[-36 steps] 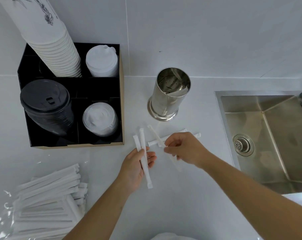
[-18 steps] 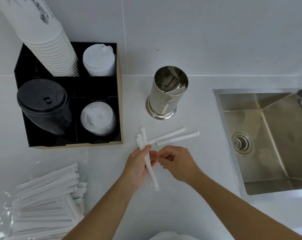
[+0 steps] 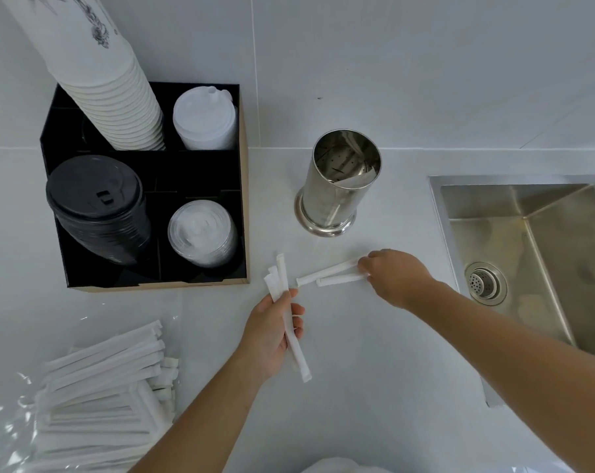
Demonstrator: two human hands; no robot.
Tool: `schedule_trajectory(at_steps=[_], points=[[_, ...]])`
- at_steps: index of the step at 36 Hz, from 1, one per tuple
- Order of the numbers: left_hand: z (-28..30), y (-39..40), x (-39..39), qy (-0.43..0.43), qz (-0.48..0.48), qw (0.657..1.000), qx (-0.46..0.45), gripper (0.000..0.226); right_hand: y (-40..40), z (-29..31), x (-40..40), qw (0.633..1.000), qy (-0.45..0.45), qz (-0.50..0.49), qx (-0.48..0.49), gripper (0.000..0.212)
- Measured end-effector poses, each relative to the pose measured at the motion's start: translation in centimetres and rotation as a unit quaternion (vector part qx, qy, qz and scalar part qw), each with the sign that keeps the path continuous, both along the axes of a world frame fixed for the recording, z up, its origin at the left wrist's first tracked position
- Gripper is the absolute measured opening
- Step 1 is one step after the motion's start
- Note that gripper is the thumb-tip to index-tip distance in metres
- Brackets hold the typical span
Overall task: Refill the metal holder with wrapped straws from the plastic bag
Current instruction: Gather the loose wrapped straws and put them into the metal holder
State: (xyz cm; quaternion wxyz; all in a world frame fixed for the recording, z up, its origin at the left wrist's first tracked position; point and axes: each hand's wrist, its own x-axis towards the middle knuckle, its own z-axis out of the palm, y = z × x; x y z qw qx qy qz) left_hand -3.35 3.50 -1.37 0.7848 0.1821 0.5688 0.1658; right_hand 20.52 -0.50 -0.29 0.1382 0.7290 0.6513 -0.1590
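The shiny metal holder [image 3: 337, 186] stands upright on the white counter, a scrap of white paper inside it. My left hand [image 3: 272, 332] is shut on three white wrapped straws [image 3: 291, 322], their ends fanning out above my thumb. Two more wrapped straws [image 3: 330, 274] lie on the counter below the holder. My right hand [image 3: 395, 274] rests on their right ends, fingertips pinching them. A large pile of wrapped straws [image 3: 104, 380] spills from the clear plastic bag [image 3: 2, 428] at the lower left.
A black organizer box [image 3: 145, 278] at the left holds stacked paper cups [image 3: 111, 97], black lids [image 3: 94, 199] and white and clear lids. A steel sink [image 3: 535, 254] with a drain is set in the counter at the right. A white wall rises behind.
My right hand passed its straw to the bunch in my left hand, then reached up and right onto the two straws on the counter. My left hand barely moved.
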Motion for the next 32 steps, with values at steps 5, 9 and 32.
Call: schedule_trajectory(at_steps=[5,9,32], points=[[-0.2,-0.2,-0.4,-0.003,0.005,1.0,-0.003,0.023,0.3,-0.3,0.0,0.999,0.006,0.027,-0.045,0.015],[-0.3,-0.1,-0.7,-0.008,0.012,1.0,-0.013,0.03,0.3,-0.3,-0.2,0.997,0.015,0.004,-0.081,0.014],[-0.8,0.0,-0.2,-0.064,0.032,0.997,-0.023,0.058,-2.9,3.2,-11.2,0.85,0.418,-0.319,0.028,0.02]])
